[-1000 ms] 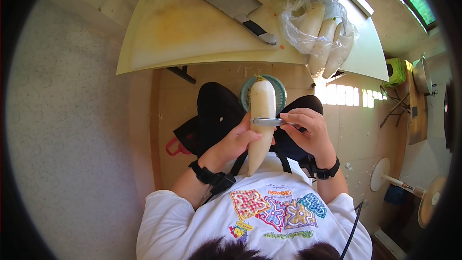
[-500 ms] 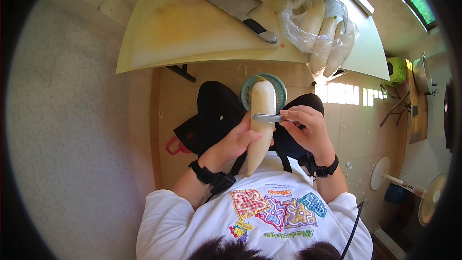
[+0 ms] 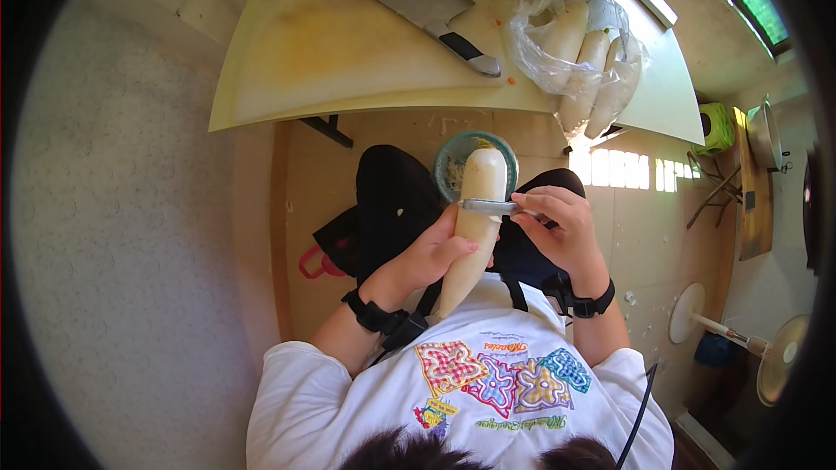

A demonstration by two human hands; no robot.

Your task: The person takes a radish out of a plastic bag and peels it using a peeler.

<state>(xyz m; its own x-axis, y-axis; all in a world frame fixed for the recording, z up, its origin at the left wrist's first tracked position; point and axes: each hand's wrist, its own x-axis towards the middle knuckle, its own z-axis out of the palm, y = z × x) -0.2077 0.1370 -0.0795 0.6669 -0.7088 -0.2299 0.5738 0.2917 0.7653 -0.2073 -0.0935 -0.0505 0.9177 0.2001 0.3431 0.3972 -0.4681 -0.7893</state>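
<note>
Carefully, we grip the white radish (image 3: 473, 219) in our left hand (image 3: 424, 257) over the bowl (image 3: 456, 159), below the counter's near edge, while our right hand (image 3: 557, 231) pinches the peeler (image 3: 489, 206); long, light strokes should work best

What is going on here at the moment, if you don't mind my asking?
A seated person is peeling a long white radish. The left hand grips it around the lower middle, and the right hand lays a metal peeler across its upper part. A small bowl sits below the radish tip. On the table lie a cleaver and a bag of radishes.
</note>
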